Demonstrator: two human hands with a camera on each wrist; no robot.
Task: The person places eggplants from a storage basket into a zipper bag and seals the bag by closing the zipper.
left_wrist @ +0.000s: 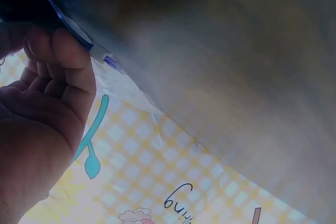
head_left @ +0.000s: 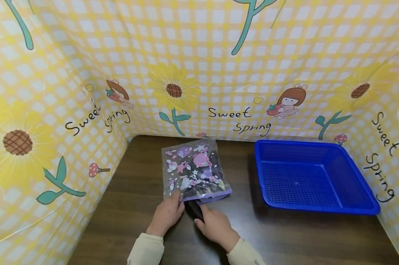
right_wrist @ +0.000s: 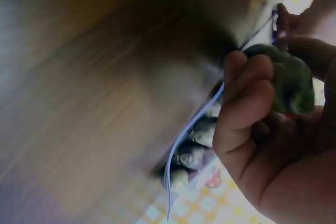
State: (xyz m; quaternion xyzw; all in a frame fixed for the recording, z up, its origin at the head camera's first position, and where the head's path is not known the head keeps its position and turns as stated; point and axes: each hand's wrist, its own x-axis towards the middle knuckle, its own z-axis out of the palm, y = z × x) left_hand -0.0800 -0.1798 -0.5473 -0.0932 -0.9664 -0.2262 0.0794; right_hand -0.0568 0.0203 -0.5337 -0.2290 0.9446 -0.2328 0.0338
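Note:
A clear zip bag [head_left: 176,156] printed with pink and purple cartoon figures lies on the table, its purple-edged mouth toward me. My left hand [head_left: 167,213] pinches the mouth's left corner. In my right hand [head_left: 217,224] is a dark green cucumber [head_left: 194,210], its far end at the bag's mouth. The right wrist view shows its bumpy green near end [right_wrist: 296,85] between thumb and curled fingers. Several dark, elongated pieces [right_wrist: 190,157] with pale ends lie inside the bag, seen through the mouth; the print hides much of them from above.
An open blue plastic basket [head_left: 313,209] with a mesh bottom stands on the right of the brown wooden table [head_left: 119,217]. A yellow checked cloth [head_left: 199,48] with flower prints walls the table at the back and both sides.

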